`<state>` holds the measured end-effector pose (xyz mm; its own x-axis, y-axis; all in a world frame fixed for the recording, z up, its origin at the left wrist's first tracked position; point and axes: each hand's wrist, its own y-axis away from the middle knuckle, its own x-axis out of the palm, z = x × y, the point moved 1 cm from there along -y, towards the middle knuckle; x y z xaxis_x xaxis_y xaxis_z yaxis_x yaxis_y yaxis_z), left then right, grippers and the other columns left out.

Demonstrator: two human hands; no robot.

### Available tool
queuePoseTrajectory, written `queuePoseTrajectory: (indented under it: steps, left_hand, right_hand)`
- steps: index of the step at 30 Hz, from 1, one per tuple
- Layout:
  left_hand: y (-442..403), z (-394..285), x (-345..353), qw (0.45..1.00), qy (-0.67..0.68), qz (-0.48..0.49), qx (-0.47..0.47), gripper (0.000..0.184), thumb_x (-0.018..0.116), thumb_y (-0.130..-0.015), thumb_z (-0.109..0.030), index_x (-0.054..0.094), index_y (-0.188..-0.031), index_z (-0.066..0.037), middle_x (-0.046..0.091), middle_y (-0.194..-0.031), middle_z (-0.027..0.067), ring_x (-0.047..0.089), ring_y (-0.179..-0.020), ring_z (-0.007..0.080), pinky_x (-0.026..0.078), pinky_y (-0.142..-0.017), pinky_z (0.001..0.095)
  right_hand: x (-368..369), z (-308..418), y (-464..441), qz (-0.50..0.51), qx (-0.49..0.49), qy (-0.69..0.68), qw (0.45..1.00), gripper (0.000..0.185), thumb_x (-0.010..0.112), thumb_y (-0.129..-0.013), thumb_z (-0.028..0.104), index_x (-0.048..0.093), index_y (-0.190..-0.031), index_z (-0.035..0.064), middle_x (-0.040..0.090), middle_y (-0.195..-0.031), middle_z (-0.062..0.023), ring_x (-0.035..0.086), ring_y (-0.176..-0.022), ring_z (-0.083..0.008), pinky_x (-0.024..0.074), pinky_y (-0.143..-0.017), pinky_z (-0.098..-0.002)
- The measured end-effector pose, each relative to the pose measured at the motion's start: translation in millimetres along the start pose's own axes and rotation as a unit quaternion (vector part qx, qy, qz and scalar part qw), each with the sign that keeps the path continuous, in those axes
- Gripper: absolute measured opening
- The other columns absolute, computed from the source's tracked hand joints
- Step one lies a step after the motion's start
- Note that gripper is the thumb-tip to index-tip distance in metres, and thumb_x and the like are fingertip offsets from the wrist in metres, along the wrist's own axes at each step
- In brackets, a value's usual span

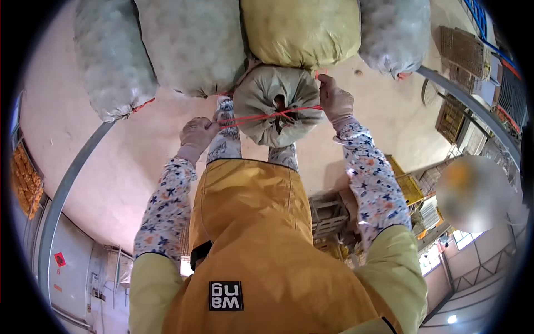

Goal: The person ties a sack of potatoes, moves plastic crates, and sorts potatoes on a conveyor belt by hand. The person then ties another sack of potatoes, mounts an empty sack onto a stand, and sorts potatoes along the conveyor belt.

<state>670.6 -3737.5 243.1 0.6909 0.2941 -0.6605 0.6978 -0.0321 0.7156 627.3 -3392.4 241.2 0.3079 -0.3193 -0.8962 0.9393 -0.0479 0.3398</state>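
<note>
A grey woven sack (pixel 251 125) stands between my legs, its gathered mouth facing up with a dark gap in the middle. Red string (pixel 247 118) crosses over that mouth and is drawn out to both sides. My left hand (pixel 197 133), in a pale glove, is closed on the string's left part. On the other side my right hand (pixel 335 99), also gloved, pinches the right part beside the sack's rim. Both hands are clear of the sack's fabric or nearly so; exact contact on the right I cannot tell.
Several full sacks stand ahead: a grey sack (pixel 114 61), a wider grey sack (pixel 192 47), a yellow sack (pixel 302 30) and another grey sack (pixel 396 36). Some show red ties. Wire crates (pixel 461 50) stand at the right. A yellow crate (pixel 409 189) is by my right arm.
</note>
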Motion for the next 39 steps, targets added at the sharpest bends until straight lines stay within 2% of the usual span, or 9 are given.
queuePoseTrajectory:
  steps: [6,9,13,16,20,22,24,35,39]
  left_hand:
    - [46,-70,-36,0.748,0.655,0.066,0.082,0.018,0.058,-0.081,-0.022,0.064,-0.086,-0.005,0.063,-0.087,0.0073,0.058,-0.082,0.0137,0.045,-0.076,0.0301]
    - [76,-122,-44,0.743,0.62,0.013,0.251,0.018,0.059,-0.081,-0.019,0.06,-0.076,-0.002,0.062,-0.081,0.0062,0.057,-0.081,0.0153,0.042,-0.084,0.0302]
    - [106,-120,-54,0.785,0.547,0.17,0.238,0.018,0.06,-0.075,-0.008,0.049,-0.061,-0.003,0.057,-0.07,0.0071,0.056,-0.074,0.0192,0.043,-0.081,0.0344]
    - [115,-105,-92,0.803,0.495,0.093,0.318,0.018,0.058,-0.065,-0.002,0.044,-0.054,-0.003,0.048,-0.06,0.0089,0.053,-0.064,0.0242,0.043,-0.066,0.0373]
    - [95,-67,-55,0.88,0.313,0.14,0.33,0.017,0.058,-0.058,-0.005,0.043,-0.052,0.0,0.046,-0.06,0.013,0.051,-0.061,0.0305,0.043,-0.062,0.037]
    - [84,-35,-9,0.907,0.265,0.161,0.285,0.016,0.057,-0.057,-0.005,0.043,-0.053,0.001,0.047,-0.061,0.0143,0.05,-0.06,0.0323,0.044,-0.061,0.0369]
    - [73,-24,18,0.938,0.216,0.05,0.267,0.016,0.058,-0.057,-0.004,0.043,-0.053,0.003,0.049,-0.062,0.015,0.05,-0.058,0.031,0.043,-0.058,0.0359]
    - [61,-164,-109,0.831,0.268,-0.144,0.466,0.018,0.064,-0.068,-0.001,0.057,-0.085,0.0,0.055,-0.09,0.0067,0.052,-0.085,0.0164,0.042,-0.077,0.0308]
    - [5,-146,-57,0.889,0.368,-0.161,0.222,0.034,0.06,-0.073,0.0,0.053,-0.106,-0.003,0.049,-0.109,0.004,0.05,-0.092,0.0141,0.042,-0.08,0.0312]
  right_hand:
    - [-67,41,48,0.464,0.027,-0.093,0.881,0.042,0.052,-0.081,0.048,0.057,-0.101,0.0117,0.062,-0.084,-0.015,0.06,-0.086,-0.0252,0.0461,-0.074,-0.0333]
    - [-31,45,49,0.159,-0.141,-0.462,0.861,0.038,0.047,-0.087,0.04,0.057,-0.108,0.0099,0.062,-0.081,-0.0102,0.057,-0.079,-0.0209,0.0426,-0.077,-0.0317]
    - [-16,66,41,0.313,0.122,-0.832,0.443,0.037,0.04,-0.092,0.036,0.037,-0.067,0.0092,0.048,-0.065,-0.0056,0.043,-0.062,-0.0164,0.0384,-0.06,-0.0274]
    - [-28,75,60,0.106,-0.165,-0.437,0.878,0.011,0.055,-0.077,0.015,0.047,-0.076,0.006,0.039,-0.058,0.0001,0.042,-0.056,-0.0135,0.0345,-0.048,-0.0254]
    - [42,12,36,0.023,-0.222,-0.114,0.968,0.018,0.055,-0.075,0.011,0.056,-0.092,0.0054,0.049,-0.058,0.0017,0.047,-0.049,-0.0119,0.0394,-0.044,-0.026]
    - [67,-2,12,-0.013,-0.193,0.122,0.974,0.01,0.055,-0.076,0.014,0.05,-0.076,0.0055,0.04,-0.054,0.0014,0.046,-0.047,-0.0148,0.0353,-0.041,-0.0283]
    - [60,11,-10,0.105,0.357,-0.569,0.734,0.022,0.052,-0.084,0.021,0.049,-0.068,0.0065,0.04,-0.049,0.002,0.041,-0.038,-0.0138,0.0329,-0.037,-0.0286]
    - [-7,93,61,0.15,-0.131,-0.042,0.979,0.043,0.061,-0.075,0.045,0.056,-0.065,0.0039,0.055,-0.058,-0.0137,0.055,-0.055,-0.025,0.0429,-0.053,-0.0346]
    - [0,56,53,0.117,0.24,-0.629,0.73,0.031,0.05,-0.087,0.026,0.056,-0.066,0.0051,0.044,-0.047,-0.0008,0.041,-0.04,-0.0099,0.0304,-0.039,-0.0243]
